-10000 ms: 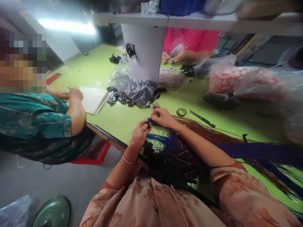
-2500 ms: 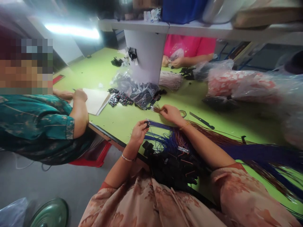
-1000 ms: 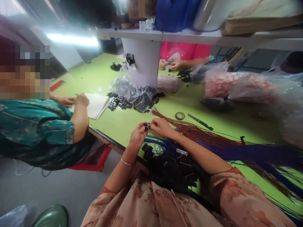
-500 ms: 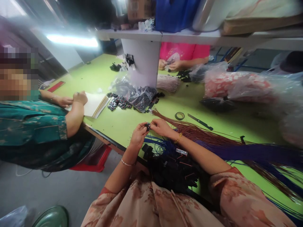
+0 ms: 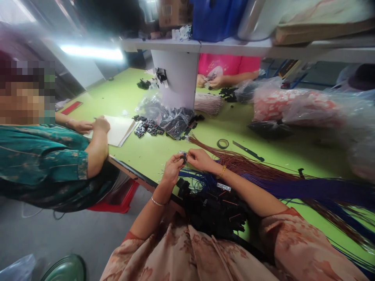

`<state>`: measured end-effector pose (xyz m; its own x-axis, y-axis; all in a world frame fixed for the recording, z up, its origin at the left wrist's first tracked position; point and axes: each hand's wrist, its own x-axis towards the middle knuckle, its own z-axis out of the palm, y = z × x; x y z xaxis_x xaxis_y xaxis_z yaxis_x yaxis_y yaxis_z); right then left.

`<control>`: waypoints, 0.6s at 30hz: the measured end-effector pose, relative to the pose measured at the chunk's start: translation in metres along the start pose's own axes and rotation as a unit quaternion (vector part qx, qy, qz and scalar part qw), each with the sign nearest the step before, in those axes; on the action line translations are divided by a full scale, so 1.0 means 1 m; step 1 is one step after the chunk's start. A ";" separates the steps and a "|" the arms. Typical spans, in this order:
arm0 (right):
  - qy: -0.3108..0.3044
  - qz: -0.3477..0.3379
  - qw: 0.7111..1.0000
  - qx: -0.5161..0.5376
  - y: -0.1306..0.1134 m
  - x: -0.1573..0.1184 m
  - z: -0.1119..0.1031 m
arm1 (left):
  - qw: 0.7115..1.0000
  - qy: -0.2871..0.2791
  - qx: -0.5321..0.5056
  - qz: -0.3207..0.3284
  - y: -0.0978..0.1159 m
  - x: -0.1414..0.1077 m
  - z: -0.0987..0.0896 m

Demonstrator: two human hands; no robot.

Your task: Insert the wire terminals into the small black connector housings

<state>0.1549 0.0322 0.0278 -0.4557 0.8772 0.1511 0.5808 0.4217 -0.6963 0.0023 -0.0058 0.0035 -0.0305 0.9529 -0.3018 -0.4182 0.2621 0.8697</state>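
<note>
Above the near edge of the table, my left hand (image 5: pixel 173 168) pinches a small black connector (image 5: pixel 183 157) between thumb and fingers. A pale, perforated-looking edge shows at its top. My right hand (image 5: pixel 199 159) is closed with its fingertips against the connector's right side; whatever they pinch is too small to make out. Blue wires (image 5: pixel 195 177) run below both hands. A heap of black connector parts (image 5: pixel 213 210) lies close to my body, with a white strip with holes (image 5: pixel 224 187) on it. Brown wires (image 5: pixel 234 162) stretch away to the right.
A tape roll (image 5: pixel 223 144) and a black knife (image 5: pixel 248 151) lie beyond the brown wires. Black parts (image 5: pixel 148 127) sit beside plastic bags (image 5: pixel 175 121). A co-worker (image 5: pixel 99 125) at left writes on paper (image 5: pixel 117 130); another person's hands (image 5: pixel 209 80) work across the table. A shelf (image 5: pixel 234 47) overhangs.
The connector has turned slightly in my left hand, so its pale top edge shows more. My hands stay together in nearly the same place. The co-worker's writing hand has shifted a little.
</note>
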 end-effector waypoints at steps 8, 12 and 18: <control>-0.159 0.012 0.987 -0.036 -0.011 0.017 -0.019 | 0.798 -0.204 0.379 0.423 -0.004 -0.085 0.061; -0.195 0.002 0.965 -0.175 -0.033 0.016 0.001 | 0.642 -0.402 0.456 0.467 -0.021 -0.109 0.086; -0.167 0.019 0.957 -0.235 -0.034 0.006 0.030 | 0.715 -0.234 0.414 0.512 0.004 -0.056 0.046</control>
<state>0.1124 0.0165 0.0312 -0.5721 0.8054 -0.1553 0.8054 0.5158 -0.2919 0.0446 -0.0513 0.0417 0.4522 0.6058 0.6547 0.2924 -0.7941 0.5328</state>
